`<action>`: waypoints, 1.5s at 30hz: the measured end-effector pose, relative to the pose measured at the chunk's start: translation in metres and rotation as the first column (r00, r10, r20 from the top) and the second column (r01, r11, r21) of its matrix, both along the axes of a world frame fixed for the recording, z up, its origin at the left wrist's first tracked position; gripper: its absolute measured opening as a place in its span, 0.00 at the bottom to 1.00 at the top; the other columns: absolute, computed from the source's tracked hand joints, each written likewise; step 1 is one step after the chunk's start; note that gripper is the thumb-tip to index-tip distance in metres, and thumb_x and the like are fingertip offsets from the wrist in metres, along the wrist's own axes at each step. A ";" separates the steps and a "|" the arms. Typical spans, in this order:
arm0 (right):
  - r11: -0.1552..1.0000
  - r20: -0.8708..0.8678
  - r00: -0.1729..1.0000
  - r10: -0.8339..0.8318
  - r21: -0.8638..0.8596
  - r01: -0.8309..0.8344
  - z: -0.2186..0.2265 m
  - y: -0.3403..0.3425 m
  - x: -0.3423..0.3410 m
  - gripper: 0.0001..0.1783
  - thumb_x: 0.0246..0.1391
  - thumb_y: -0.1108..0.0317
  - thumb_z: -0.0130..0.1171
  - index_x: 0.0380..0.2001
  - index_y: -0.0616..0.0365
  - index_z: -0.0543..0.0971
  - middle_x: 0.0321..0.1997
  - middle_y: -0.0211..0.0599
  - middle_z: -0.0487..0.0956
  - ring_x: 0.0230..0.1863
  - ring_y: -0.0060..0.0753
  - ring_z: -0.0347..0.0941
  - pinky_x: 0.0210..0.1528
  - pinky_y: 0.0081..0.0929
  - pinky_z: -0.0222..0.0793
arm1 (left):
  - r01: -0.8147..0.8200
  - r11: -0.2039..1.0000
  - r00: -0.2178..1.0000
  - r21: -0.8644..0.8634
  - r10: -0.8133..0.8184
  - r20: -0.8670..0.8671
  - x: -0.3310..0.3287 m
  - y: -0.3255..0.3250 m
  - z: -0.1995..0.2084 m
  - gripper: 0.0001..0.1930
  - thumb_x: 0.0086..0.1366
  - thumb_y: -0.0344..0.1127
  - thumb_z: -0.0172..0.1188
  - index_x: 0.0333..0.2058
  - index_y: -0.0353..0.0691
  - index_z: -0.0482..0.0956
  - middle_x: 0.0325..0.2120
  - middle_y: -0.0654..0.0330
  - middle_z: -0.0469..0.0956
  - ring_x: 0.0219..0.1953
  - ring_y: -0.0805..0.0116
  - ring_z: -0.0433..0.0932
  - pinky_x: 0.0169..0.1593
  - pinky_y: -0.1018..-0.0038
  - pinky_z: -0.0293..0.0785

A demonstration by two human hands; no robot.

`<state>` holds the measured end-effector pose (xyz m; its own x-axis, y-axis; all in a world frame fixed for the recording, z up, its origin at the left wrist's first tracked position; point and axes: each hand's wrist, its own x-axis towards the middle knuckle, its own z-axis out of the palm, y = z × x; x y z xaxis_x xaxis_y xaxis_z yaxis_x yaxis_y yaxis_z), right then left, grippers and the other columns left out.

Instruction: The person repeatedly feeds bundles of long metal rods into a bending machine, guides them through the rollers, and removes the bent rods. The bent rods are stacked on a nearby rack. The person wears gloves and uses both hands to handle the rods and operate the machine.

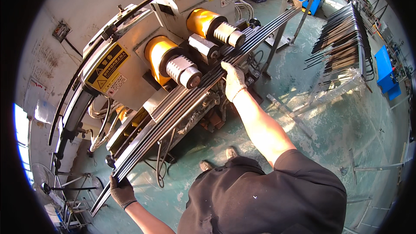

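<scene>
A bundle of several long, thin dark metal rods (151,141) slants from the lower left to the upper right along the front of a beige machine (130,63). My left hand (122,193), in a dark-palmed glove, is closed around the bundle close to its near left end. Farther along, my right hand (234,81), in a pale knit glove, grips the rods from the near side, its fingertips partly hidden. Just beyond the rods, two ridged steel rollers (182,73) stick out of yellow cylinders (161,55). A metal block (203,48) sits between the rollers.
Many dark rods lie on a rack (340,39) at the right. Blue equipment (387,71) stands beyond it. A metal support stand (279,43) is near the rods' far end. A fan (45,186) stands at the lower left. Cables (162,164) hang below the machine.
</scene>
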<state>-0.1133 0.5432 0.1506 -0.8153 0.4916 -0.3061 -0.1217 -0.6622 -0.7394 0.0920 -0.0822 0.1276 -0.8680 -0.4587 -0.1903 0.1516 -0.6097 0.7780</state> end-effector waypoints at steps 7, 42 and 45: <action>0.971 0.042 0.970 0.238 -0.005 -0.238 0.016 0.007 -0.028 0.21 0.67 0.54 0.56 0.54 0.56 0.81 0.46 0.35 0.83 0.46 0.36 0.79 0.55 0.39 0.77 | -0.085 0.983 0.996 0.164 0.079 0.046 -0.047 0.015 -0.028 0.14 0.75 0.34 0.63 0.52 0.29 0.83 0.52 0.48 0.86 0.54 0.55 0.85 0.66 0.60 0.81; 0.954 0.105 0.994 -0.007 0.300 -0.025 -0.078 0.015 -0.090 0.14 0.70 0.63 0.59 0.45 0.61 0.86 0.38 0.39 0.85 0.38 0.35 0.81 0.42 0.33 0.73 | -0.051 0.998 0.995 0.033 0.048 0.084 -0.117 0.061 -0.046 0.22 0.81 0.43 0.56 0.62 0.32 0.80 0.59 0.54 0.83 0.59 0.64 0.82 0.67 0.69 0.74; 0.954 0.153 0.988 0.011 0.295 -0.057 -0.069 0.016 -0.084 0.13 0.70 0.63 0.59 0.45 0.62 0.86 0.37 0.37 0.85 0.38 0.35 0.81 0.41 0.33 0.73 | -0.065 0.995 0.995 0.069 0.060 0.075 -0.124 0.088 -0.040 0.21 0.80 0.44 0.59 0.59 0.32 0.82 0.55 0.54 0.85 0.54 0.62 0.84 0.62 0.67 0.80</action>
